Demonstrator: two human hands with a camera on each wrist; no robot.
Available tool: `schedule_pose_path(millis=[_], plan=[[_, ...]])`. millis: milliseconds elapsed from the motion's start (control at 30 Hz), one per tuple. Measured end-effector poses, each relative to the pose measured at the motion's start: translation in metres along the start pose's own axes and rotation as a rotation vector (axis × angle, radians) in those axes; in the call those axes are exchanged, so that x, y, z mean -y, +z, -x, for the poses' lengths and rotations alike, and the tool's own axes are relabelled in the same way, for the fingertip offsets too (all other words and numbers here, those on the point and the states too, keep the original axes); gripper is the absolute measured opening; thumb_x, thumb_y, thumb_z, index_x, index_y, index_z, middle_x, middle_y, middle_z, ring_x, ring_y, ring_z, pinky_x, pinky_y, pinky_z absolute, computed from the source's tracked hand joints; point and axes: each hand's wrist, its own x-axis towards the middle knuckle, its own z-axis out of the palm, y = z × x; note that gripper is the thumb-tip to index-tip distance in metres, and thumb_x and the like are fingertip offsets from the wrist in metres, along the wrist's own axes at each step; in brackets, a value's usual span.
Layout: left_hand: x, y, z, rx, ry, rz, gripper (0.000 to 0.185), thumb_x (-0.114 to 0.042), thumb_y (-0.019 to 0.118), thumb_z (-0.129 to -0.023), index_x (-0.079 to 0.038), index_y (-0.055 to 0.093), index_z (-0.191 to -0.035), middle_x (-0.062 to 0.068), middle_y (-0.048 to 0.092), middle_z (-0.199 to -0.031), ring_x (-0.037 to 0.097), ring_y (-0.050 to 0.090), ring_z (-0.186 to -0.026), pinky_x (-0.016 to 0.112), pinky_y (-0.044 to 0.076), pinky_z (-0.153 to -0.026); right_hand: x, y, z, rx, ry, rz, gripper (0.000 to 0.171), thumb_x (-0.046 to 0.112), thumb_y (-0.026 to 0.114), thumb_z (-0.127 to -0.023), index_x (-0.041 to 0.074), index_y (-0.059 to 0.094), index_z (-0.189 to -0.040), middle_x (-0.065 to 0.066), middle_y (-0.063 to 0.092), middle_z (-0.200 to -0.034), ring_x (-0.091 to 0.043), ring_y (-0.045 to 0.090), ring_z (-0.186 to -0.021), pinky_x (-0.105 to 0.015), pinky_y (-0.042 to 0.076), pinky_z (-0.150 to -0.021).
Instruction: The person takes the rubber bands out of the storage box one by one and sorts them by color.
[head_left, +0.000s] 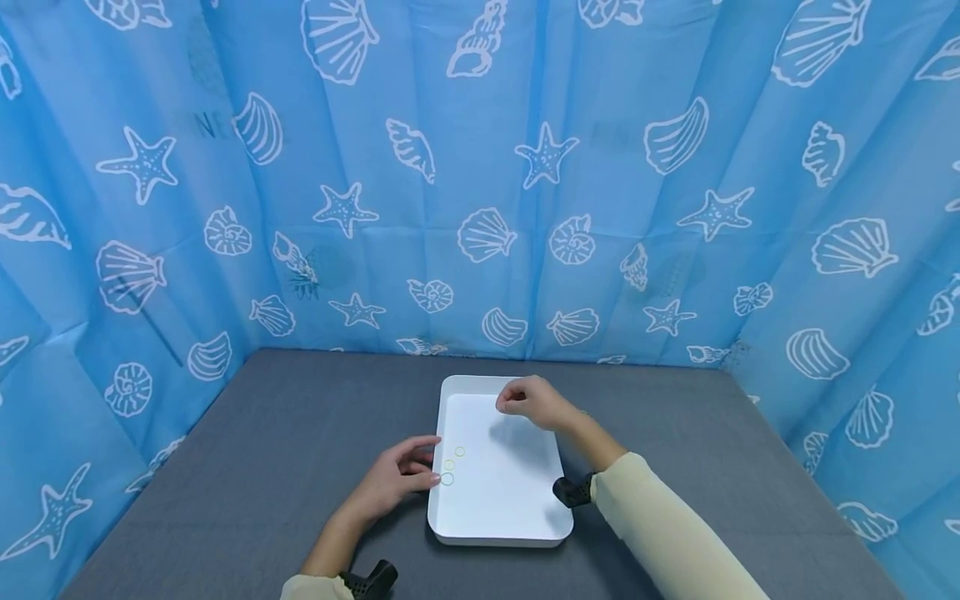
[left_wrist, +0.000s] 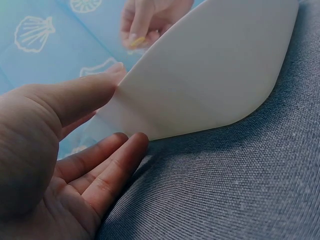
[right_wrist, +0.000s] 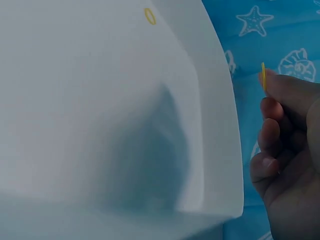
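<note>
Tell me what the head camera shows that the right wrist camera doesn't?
Only the head view shows the left hand touching the tray's left edge, three small rings lying in the tray, the grey table and both sleeves. Only the right wrist view shows up close the thin yellow ring pinched at the right hand's fingertips. Both show the white tray, the right hand above its far end and the blue seashell curtain.
</note>
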Motion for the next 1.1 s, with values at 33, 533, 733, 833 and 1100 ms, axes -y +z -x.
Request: schedule_pose_path(millis=[33, 533, 733, 833, 1100], plan=[[0.0, 0.0, 0.0, 0.0, 0.0, -0.003, 0.058, -0.017, 0.075, -0.086, -0.006, 0.052, -0.138, 0.016, 0.058, -0.118, 0.022, 0.061, -0.094, 0.033, 0.051, -0.075, -0.002, -0.003, 0.001, -0.007, -0.005, -0.002, 0.011, 0.01, 0.063, -0.095, 0.003, 0.07, -0.093, 0.001, 0.062, -0.082, -0.016, 0.052, -0.075, -0.032, 0.045, -0.069], [0.002, 0.0, 0.0, 0.009, -0.015, -0.01, 0.057, -0.02, 0.074, -0.087, -0.009, 0.052, -0.139, 0.014, 0.058, -0.119, 0.024, 0.061, -0.096, 0.037, 0.051, -0.078, -0.037, -0.025, 0.035, -0.173, 0.05, -0.073, 0.012, 0.006, 0.062, -0.095, -0.004, 0.068, -0.095, -0.003, 0.063, -0.083, -0.021, 0.053, -0.075, -0.034, 0.046, -0.07], [0.001, 0.0, 0.0, 0.011, -0.007, -0.022, 0.056, -0.019, 0.073, -0.088, -0.008, 0.052, -0.139, 0.015, 0.058, -0.119, 0.024, 0.061, -0.096, 0.036, 0.051, -0.078, -0.055, -0.027, 0.052, -0.211, 0.056, -0.097, 0.01, 0.006, 0.061, -0.095, -0.002, 0.066, -0.095, -0.006, 0.06, -0.081, -0.023, 0.051, -0.072, -0.032, 0.044, -0.065], [0.0, 0.001, 0.001, 0.008, -0.009, -0.028, 0.056, -0.019, 0.073, -0.088, -0.008, 0.052, -0.139, 0.015, 0.058, -0.12, 0.024, 0.061, -0.096, 0.036, 0.051, -0.079, -0.063, -0.027, 0.058, -0.204, 0.038, -0.092, 0.008, 0.005, 0.062, -0.094, -0.002, 0.066, -0.094, -0.006, 0.059, -0.08, -0.021, 0.05, -0.071, -0.03, 0.043, -0.063], [0.0, 0.0, 0.001, 0.004, -0.014, -0.023, 0.056, -0.019, 0.073, -0.088, -0.009, 0.052, -0.139, 0.015, 0.057, -0.119, 0.024, 0.061, -0.096, 0.036, 0.052, -0.078, -0.08, -0.026, 0.071, -0.198, 0.033, -0.072, 0.008, 0.005, 0.064, -0.093, -0.002, 0.067, -0.091, -0.004, 0.06, -0.081, -0.017, 0.049, -0.072, -0.028, 0.043, -0.063]])
